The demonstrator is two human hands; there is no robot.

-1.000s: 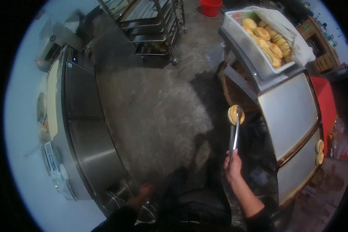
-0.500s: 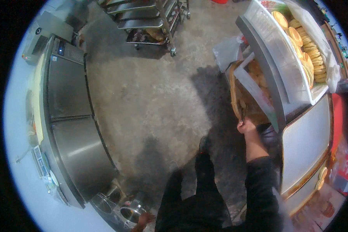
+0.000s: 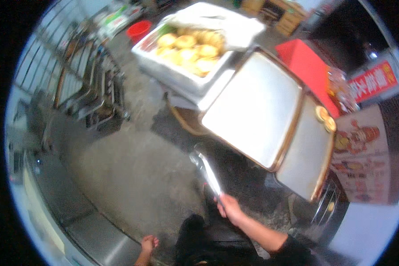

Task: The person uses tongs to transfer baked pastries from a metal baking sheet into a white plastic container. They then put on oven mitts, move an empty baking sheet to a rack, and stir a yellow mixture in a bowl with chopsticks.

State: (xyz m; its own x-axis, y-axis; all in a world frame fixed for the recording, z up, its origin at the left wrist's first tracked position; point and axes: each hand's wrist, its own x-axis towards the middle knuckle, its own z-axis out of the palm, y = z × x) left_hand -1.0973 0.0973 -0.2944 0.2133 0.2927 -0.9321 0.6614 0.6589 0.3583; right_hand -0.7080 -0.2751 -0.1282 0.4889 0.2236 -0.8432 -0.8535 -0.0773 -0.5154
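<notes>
My right hand (image 3: 232, 210) is closed around the handle of metal tongs (image 3: 209, 174), which point forward and to the left over the floor. Low in the picture, my left hand (image 3: 150, 243) hangs with its fingers curled in and nothing visible in them. Beyond the tongs lies a large pale baking tray (image 3: 255, 108). A second tray (image 3: 303, 150) sits beside it on the right, with two small round flatbreads (image 3: 325, 119) near its edge. A white crate (image 3: 173, 68) at the far side holds several golden round flatbreads (image 3: 186, 55), partly beside a white cloth (image 3: 221, 22).
A wicker basket (image 3: 181, 119) shows its rim below the crate. At the left stands a rack with trays (image 3: 91, 84); a steel cabinet (image 3: 88, 226) runs along the lower left. A red bucket (image 3: 139, 31) is on the far floor, and a red box (image 3: 308, 73) stands behind the trays.
My view has swung right toward the trays. My right hand has moved away from the basket's rim and now shows tongs in its grip. My left hand has moved off the metal pots.
</notes>
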